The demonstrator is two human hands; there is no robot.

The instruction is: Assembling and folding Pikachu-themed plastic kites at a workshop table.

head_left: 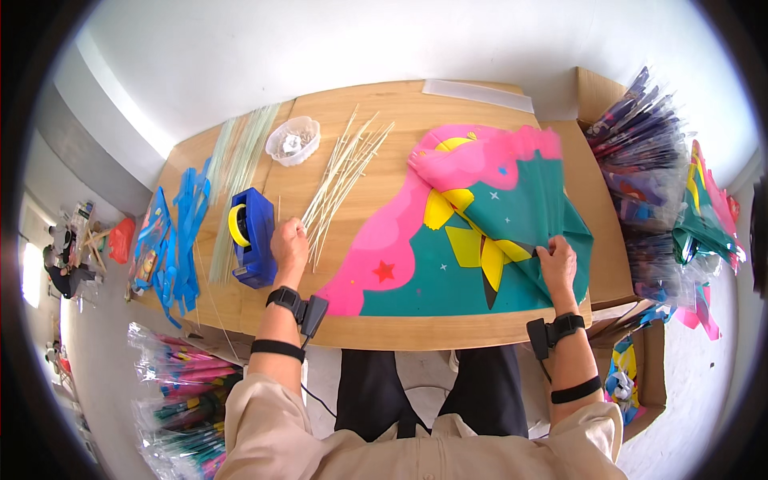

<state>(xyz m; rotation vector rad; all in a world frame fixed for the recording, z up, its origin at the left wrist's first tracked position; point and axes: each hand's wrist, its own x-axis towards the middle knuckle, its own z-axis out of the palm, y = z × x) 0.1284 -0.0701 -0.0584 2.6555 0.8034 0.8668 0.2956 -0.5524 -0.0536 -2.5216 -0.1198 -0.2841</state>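
A thin printed fabric sheet point(400, 264), pink and green with yellow shapes and a red star, spreads over the right half of the table. Its right part is bunched and folded over. My right hand point(558, 266) pinches the green part near the folds. My left hand point(290, 245) is closed with fingertips together, just right of a blue tape dispenser point(258, 240) with a yellow roll. Whatever those fingertips hold, if anything, is too small to make out. Beside this hand lies a loose bundle of thin pale sticks point(344, 180).
Translucent thin rods point(244, 148) and blue strips point(188, 232) lie at the table's left. A clear bowl point(293, 142) with small bits stands at the back. Plastic-wrapped packs point(640, 176) are piled right of the table, and more packs point(184, 408) sit below its left edge.
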